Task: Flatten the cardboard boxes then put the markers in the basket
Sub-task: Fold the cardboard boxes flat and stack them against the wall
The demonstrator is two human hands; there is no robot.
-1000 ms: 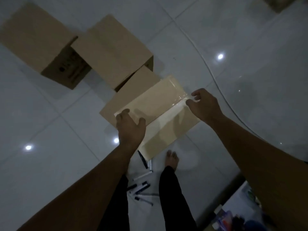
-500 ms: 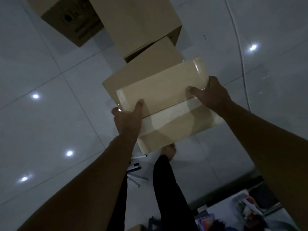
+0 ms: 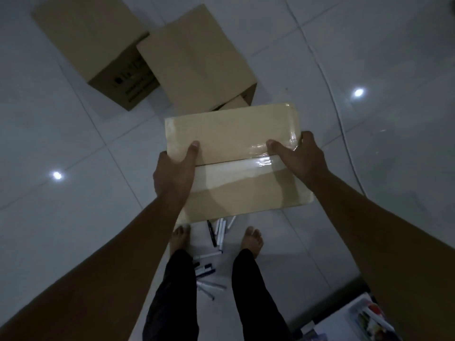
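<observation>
Fingers of our left hand [image 3: 173, 174] and right hand [image 3: 299, 156] grip the taped brown cardboard box [image 3: 242, 166] by its sides, thumbs on top, above scattered markers [image 3: 219, 232] on the white tiled floor [image 3: 61, 217].

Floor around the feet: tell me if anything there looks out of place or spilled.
Yes. The markers lie scattered loose on the floor tiles between and in front of the bare feet, pointing different ways, some partly hidden under the taped box that both hands hold. They could be stepped on.

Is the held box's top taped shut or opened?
Shut. The box shows both flaps meeting under glossy tape; left hand and right hand grip it.
</observation>
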